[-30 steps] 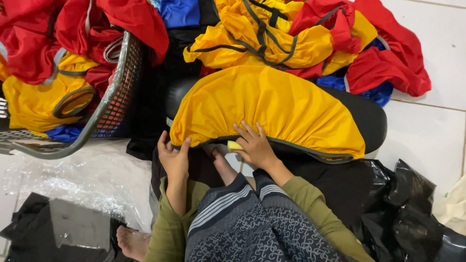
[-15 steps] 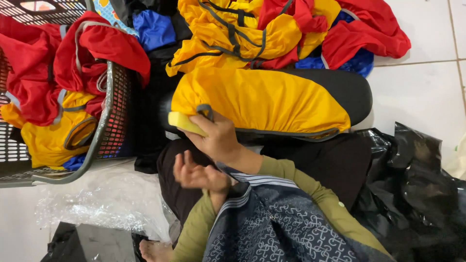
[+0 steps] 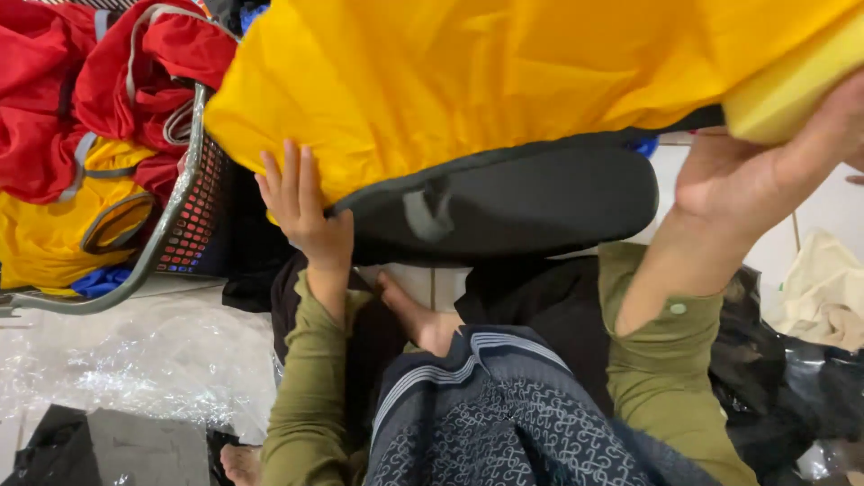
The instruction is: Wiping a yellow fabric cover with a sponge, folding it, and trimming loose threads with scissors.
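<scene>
Both hands are up on one big item — a yellow fabric cover (image 3: 468, 81) stretched over a black padded panel (image 3: 513, 202) with a grey strap loop on its face. It fills the top of the view, held above the person's lap and bare foot (image 3: 418, 319).

The left hand (image 3: 301, 211) lies flat with fingers spread on the yellow cloth right at its lower left edge, where cloth meets the black rim. The right hand (image 3: 765, 171) is raised well apart from it at the far right end, curled around a pale yellow foam edge (image 3: 792, 85); how tightly it grips I cannot tell.

By the look of it the cover is thin, smooth synthetic cloth — light, limp and probably a little slippery — while the panel beneath seems semi-stiff and holds its shape. The bound black rim or the foam edge looks the surest place to take hold; the loose cloth alone would likely slide.

Counted: one cover, one panel, two hands. Left of the left hand stands one mesh basket (image 3: 184, 216) heaped with red and yellow garments (image 3: 81, 108), too tangled to count. Below that hand lies one sheet of clear plastic (image 3: 135, 369); beyond the right hand, crumpled black bags (image 3: 792, 387).
</scene>
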